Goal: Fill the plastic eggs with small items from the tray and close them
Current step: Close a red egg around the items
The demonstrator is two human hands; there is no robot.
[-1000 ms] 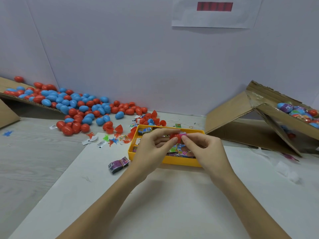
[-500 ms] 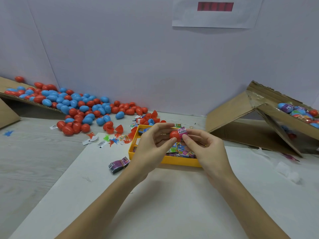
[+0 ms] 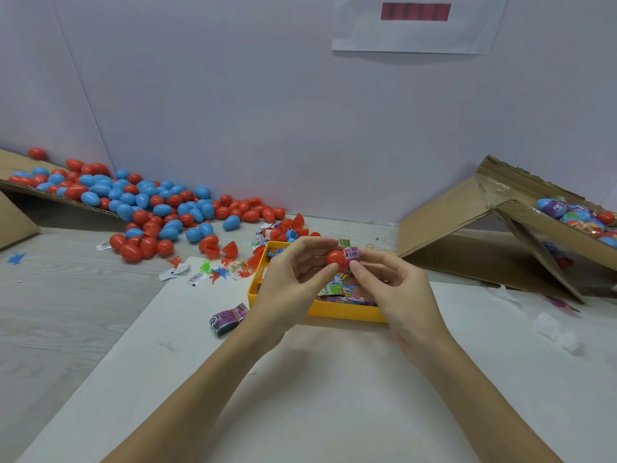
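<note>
Left hand [image 3: 293, 279] pinches a red egg half [image 3: 335, 257] above the yellow tray [image 3: 347, 314]; right hand [image 3: 394, 289] grips a pink packet [image 3: 352, 255] at its mouth. I'd fold the packet small and push it fully inside so the egg closes.

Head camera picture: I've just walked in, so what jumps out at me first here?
Probably the big spill of red and blue plastic eggs along the wall at far left. Next, at centre, two bare hands above a yellow plastic tray of small packets: the left hand holds a red plastic egg half, and the right hand pinches a small pink wrapped packet at its opening.
</note>
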